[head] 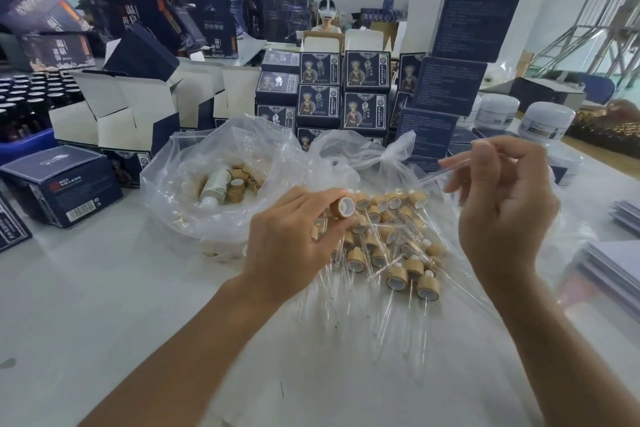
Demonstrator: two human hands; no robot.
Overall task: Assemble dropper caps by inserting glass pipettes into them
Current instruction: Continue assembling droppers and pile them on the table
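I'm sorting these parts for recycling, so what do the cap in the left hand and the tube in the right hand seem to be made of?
The cap looks like bamboo or light wood, matte tan, though printed plastic is possible; its white inside looks like smooth plastic. The pipette looks like clear glass: see-through, thin and straight with faint glints, though blurred here. The left hand holds the cap; the right hand pinches the pipette.

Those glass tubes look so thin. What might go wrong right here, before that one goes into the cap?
The glass pipette in the right hand is slender and might snap if it meets the cap in the left hand at an angle. The finished droppers piled right below could get knocked by either hand.
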